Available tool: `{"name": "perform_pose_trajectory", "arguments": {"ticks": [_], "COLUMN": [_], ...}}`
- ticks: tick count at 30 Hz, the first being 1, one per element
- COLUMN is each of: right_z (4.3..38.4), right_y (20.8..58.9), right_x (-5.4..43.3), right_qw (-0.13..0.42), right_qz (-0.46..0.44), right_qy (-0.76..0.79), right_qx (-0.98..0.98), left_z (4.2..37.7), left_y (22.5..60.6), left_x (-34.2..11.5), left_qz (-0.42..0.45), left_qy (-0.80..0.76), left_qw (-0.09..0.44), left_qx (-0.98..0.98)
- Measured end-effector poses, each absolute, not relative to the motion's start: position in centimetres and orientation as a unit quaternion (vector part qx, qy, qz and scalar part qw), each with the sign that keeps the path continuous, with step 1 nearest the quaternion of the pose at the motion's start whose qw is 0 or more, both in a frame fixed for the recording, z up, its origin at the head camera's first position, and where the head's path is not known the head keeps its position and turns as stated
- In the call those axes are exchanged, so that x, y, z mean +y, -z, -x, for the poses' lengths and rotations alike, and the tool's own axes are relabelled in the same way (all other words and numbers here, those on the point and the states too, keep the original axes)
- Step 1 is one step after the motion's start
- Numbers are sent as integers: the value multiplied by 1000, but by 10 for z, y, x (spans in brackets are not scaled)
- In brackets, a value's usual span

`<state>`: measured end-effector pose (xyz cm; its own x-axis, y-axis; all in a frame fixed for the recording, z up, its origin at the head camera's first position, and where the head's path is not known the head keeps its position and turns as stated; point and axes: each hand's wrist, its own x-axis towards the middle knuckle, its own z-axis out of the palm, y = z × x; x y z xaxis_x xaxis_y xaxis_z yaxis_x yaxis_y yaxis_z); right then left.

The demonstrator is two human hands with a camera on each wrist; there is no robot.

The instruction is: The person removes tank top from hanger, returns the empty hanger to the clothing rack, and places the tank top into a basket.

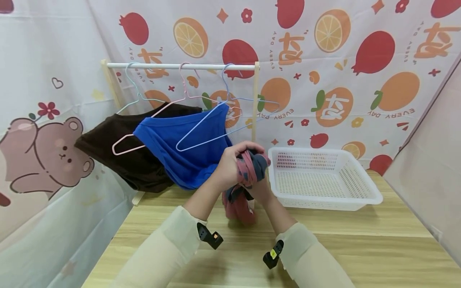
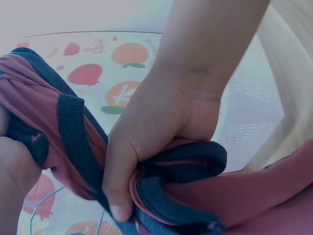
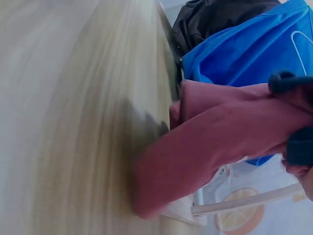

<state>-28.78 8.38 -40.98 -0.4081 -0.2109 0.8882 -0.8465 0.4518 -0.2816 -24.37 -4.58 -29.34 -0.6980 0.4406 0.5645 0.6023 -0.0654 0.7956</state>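
Cream-coloured sleeves [image 1: 158, 252] slant inward over the pale wood-grain tabletop [image 1: 353, 252], the left hand [image 1: 227, 165] and, close beside it, the right hand [image 1: 261, 189] both clamped on one dusty-pink cloth garment [image 1: 247, 170] with dark-teal ribbed trim [image 2: 73, 121]. Held above the tabletop toward its far edge, between a hanging bright-blue garment [image 1: 171, 146] and a white perforated plastic basket [image 1: 320, 202], it is bunched and twisted, one pink end drooping below the hands.

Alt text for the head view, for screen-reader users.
A person's left hand and right hand hold a bunched pink-and-dark-blue garment above a wooden table. Behind, to the left, a dark brown garment and a bright blue garment hang on a rack; a white basket stands to the right.
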Motion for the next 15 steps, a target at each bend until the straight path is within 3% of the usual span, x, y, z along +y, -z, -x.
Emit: {"name": "perform_pose_trajectory", "arguments": {"ticks": [2, 8, 11, 15], "right_z": [284, 276, 275, 276], "right_y": [396, 368, 360, 353], "right_x": [82, 85, 89, 97], "right_qw": [404, 311, 327, 387], "right_qz": [-334, -225, -230, -264], "right_qy": [-397, -480, -499, -468], "right_qx": [-754, -789, -769, -749], "left_z": [242, 237, 241, 251], "left_y": [292, 290, 294, 308], "left_x": [-50, -68, -82, -100], "left_qz": [374, 348, 356, 367], "left_qy": [637, 666, 658, 623], "left_qw": [80, 117, 107, 40], "left_qx": [-669, -649, -655, -690]}}
